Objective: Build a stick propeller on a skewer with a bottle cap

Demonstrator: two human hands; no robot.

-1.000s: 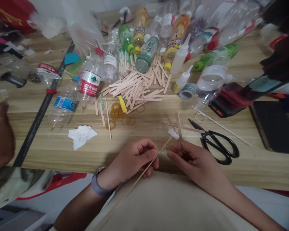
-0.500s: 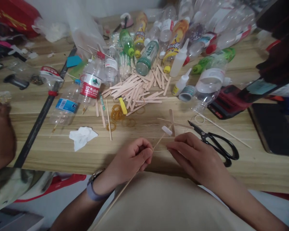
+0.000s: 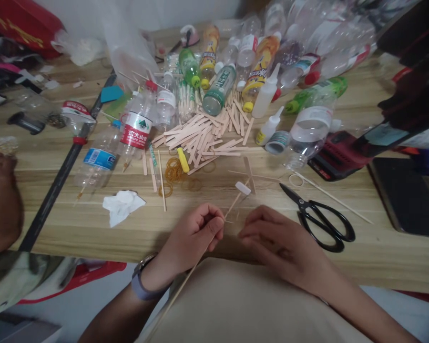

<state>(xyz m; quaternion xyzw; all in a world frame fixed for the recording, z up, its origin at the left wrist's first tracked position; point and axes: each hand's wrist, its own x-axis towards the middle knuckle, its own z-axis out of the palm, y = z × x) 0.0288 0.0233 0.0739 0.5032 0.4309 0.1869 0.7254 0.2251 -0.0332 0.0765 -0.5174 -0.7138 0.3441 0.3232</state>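
My left hand (image 3: 199, 232) is closed, thumb against fingers, around a long thin wooden skewer (image 3: 180, 288) that slants from my lap up over the table. Beyond the grip, a small white piece (image 3: 243, 188) sits on the skewer. At its far end are a flat craft stick (image 3: 250, 175) and a thin crosswise stick (image 3: 268, 177). A fine loose strand shows near my left fingertips. To the right of the skewer, my right hand (image 3: 275, 238) has its fingers curled together, apart from the skewer; anything between them is hidden. Black scissors (image 3: 325, 224) lie beside it.
Craft sticks (image 3: 196, 136) are piled mid-table near rubber bands (image 3: 175, 171) and a yellow piece (image 3: 183, 159). Several plastic bottles (image 3: 219, 90) stand or lie behind. A crumpled tissue (image 3: 123, 206) lies left, a power tool (image 3: 338, 155) right. Another person's hand (image 3: 2, 200) rests at far left.
My right hand has drawn slightly down and left, its fingers curling in, away from the skewer. The skewer's far end has shifted slightly left. My left hand keeps its grip.
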